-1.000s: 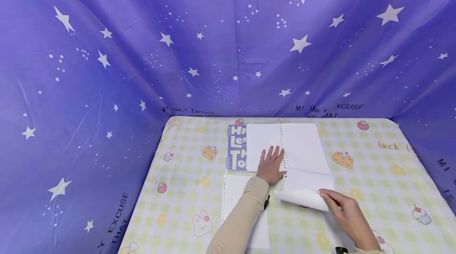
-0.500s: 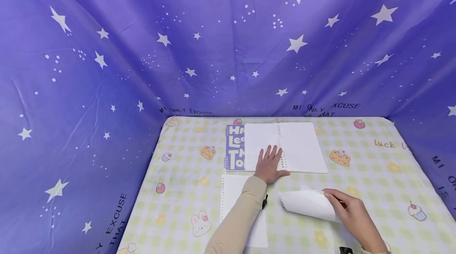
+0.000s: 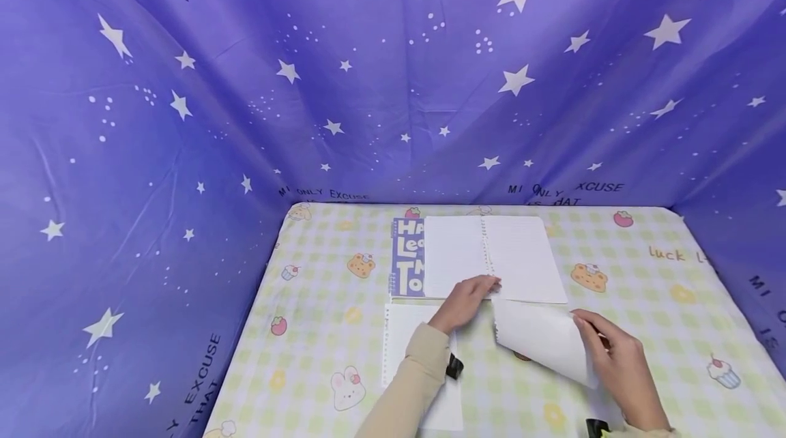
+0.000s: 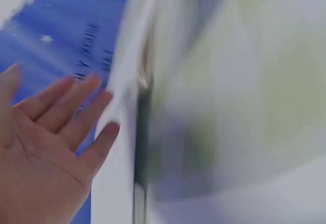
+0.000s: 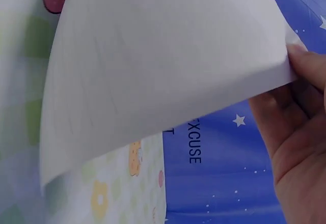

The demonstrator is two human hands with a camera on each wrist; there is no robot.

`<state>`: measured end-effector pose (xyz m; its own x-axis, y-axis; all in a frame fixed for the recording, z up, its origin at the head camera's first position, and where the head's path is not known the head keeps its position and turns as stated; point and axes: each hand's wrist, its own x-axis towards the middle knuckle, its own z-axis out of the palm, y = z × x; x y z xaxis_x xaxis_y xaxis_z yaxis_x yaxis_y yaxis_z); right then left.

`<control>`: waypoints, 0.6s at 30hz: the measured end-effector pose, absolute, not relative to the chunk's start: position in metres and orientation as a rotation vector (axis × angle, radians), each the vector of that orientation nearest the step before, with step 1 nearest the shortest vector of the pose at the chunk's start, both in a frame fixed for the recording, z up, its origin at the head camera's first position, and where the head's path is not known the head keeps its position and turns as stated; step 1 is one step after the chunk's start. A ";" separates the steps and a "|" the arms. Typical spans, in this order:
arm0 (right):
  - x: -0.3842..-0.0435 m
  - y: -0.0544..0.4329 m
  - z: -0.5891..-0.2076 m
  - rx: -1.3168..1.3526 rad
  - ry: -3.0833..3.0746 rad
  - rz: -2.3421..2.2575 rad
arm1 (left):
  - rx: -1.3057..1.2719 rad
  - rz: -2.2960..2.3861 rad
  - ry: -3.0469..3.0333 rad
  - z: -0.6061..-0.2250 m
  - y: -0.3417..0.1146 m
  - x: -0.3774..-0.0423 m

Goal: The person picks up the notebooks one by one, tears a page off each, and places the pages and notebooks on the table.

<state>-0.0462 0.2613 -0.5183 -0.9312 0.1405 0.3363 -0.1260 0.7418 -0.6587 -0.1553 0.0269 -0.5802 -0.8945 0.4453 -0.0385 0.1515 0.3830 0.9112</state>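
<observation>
A spiral notebook (image 3: 525, 257) lies spread at blank white pages near the back of the table. My right hand (image 3: 620, 359) pinches one corner of a loose white sheet (image 3: 543, 339) with a ragged, perforated left edge. That sheet bends and hangs tilted in front of the notebook; the right wrist view shows thumb and fingers on its corner. At the notebook's lower edge, by the spiral, is my left hand (image 3: 463, 303), close to the sheet's upper left corner. In the left wrist view its fingers (image 4: 74, 107) are extended and hold nothing; that view is blurred.
Another perforated white sheet (image 3: 402, 346) lies on the table, partly under my left forearm. A purple lettered cover (image 3: 406, 257) shows at the notebook's left. Checked cloth (image 3: 651, 329) with cartoon prints covers the table. A purple starry curtain (image 3: 381, 83) hangs behind.
The sheet has come away from the notebook and moved toward me, then slightly right and up. My left hand has left the page it pressed and shifted down toward the sheet.
</observation>
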 end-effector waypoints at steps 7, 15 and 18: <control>-0.053 0.259 -0.509 -0.146 -2.490 1.007 | 0.453 1.962 1.844 -0.577 0.022 -0.122; -0.057 0.259 -0.498 -0.181 -2.414 1.031 | 0.437 1.849 2.019 -0.564 0.024 -0.099; -0.057 0.258 -0.494 -0.199 -2.405 1.071 | 0.428 1.937 1.941 -0.559 0.026 -0.095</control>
<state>-0.0569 0.2580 -0.4942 -0.8662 0.3242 0.3802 -0.0659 0.6802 -0.7301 -0.0950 0.0259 -0.5593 -0.8879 0.4581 -0.0423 -0.0414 0.0119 0.9991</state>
